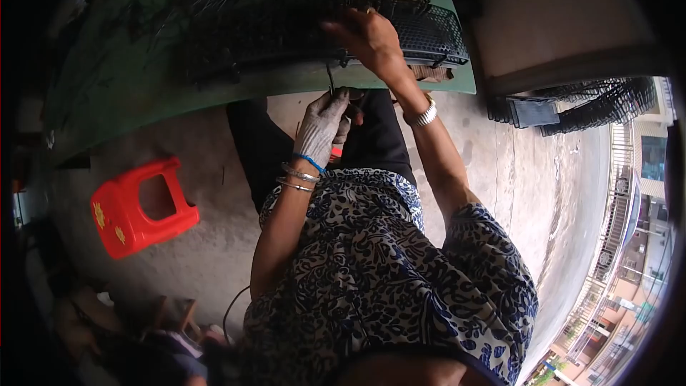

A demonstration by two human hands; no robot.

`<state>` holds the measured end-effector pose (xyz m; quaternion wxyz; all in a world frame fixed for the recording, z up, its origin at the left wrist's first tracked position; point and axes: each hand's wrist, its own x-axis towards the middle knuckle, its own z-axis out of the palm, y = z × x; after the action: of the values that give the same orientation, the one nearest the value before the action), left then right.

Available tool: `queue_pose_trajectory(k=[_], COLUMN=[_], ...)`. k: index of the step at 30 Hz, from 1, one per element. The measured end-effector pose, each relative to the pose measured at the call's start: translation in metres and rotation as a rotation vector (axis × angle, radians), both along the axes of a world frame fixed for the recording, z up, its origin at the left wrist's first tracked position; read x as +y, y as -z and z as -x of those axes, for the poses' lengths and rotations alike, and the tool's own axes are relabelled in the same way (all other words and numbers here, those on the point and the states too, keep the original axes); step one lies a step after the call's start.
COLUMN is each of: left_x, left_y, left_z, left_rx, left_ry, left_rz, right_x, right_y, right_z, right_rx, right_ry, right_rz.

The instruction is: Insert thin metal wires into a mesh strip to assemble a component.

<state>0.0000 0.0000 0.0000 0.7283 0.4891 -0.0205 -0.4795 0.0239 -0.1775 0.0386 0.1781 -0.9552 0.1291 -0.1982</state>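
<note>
My left hand (pixel 323 127), in a pale knitted glove, is at the near edge of the green table (pixel 128 107), above my lap. Its fingers are pinched together around a thin dark strip (pixel 330 77) that sticks up toward the table. Bare and stretched forward, my right hand (pixel 373 39) hovers over a long black mesh basket (pixel 429 32) lying across the table. The fingers of that hand point left, apart, and their tips fade into the dark mesh. I see nothing held in them.
Loose thin black strips (pixel 207 0) lie heaped on the table's far left. A red plastic stool (pixel 146 207) stands on the concrete floor at left. More black mesh pieces (pixel 593 111) are stacked at right. Part of another person (pixel 171 354) shows at lower left.
</note>
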Motion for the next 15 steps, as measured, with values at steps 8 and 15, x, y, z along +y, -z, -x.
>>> queue_pose_trajectory(k=[8,15], left_x=[-0.006,-0.001], left_y=[0.01,0.005], left_z=[0.008,-0.003], left_rx=[-0.062,-0.012], left_ry=[-0.035,-0.046], left_rz=[0.028,0.077], right_x=[-0.004,0.002], right_y=[0.004,-0.004], right_z=[0.04,0.01], right_rx=[0.187,-0.374], right_ry=[-0.387,-0.033], right_rz=[-0.783,-0.265])
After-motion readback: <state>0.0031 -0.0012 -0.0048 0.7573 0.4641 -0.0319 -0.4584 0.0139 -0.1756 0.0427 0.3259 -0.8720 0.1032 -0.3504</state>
